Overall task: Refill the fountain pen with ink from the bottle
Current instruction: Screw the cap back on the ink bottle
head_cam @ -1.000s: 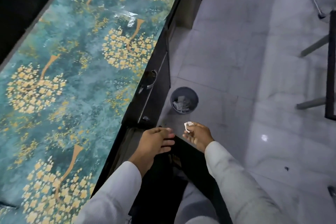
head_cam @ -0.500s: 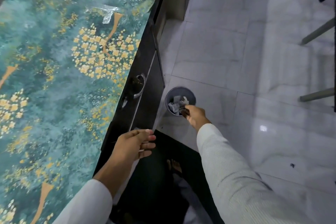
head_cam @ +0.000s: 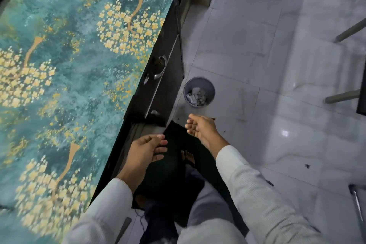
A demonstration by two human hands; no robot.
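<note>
Grey bin point(head_cam: 199, 91) holds paper scraps. Right hand point(head_cam: 202, 128) open, empty; left hand point(head_cam: 145, 149) loosely curled, apparently empty. Pen, ink bottle out of view. Risk: ink-stained fingers could smear sleeves.

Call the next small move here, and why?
Probably turn back to the table. Both hands are empty, right hand open above the floor short of the bin, left hand loosely curled by the table edge. No pen or ink bottle is in view.
</note>
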